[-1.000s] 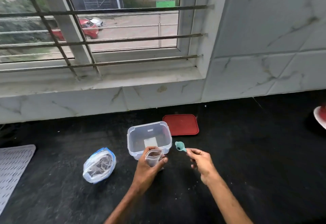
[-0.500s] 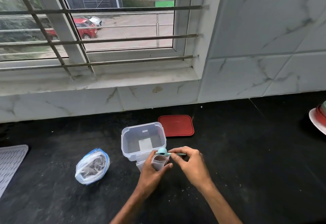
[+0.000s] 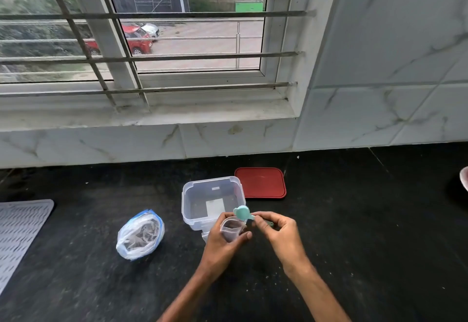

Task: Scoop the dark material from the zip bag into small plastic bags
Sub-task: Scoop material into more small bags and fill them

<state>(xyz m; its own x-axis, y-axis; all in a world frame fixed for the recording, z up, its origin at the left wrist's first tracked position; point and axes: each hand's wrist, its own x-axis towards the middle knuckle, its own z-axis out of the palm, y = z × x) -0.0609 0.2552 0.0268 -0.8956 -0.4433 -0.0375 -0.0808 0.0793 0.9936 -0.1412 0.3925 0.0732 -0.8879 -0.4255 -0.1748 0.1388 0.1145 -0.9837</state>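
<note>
My left hand (image 3: 222,248) grips a small clear plastic bag (image 3: 231,228) upright, its mouth held open, with some dark material inside. My right hand (image 3: 281,233) pinches the handle of a teal scoop (image 3: 241,213), whose bowl is tipped over the bag's mouth. The zip bag (image 3: 140,234) with dark material lies on the black counter to the left, apart from both hands.
A clear plastic container (image 3: 211,201) stands open just behind the hands, its red lid (image 3: 260,182) lying behind it to the right. A grey perforated mat (image 3: 17,233) covers the counter's left edge. A dish edge (image 3: 464,178) shows at far right. Tiled wall and barred window behind.
My right hand brought the teal scoop from the right over to the small bag's mouth and tipped it. My left hand kept holding the bag.
</note>
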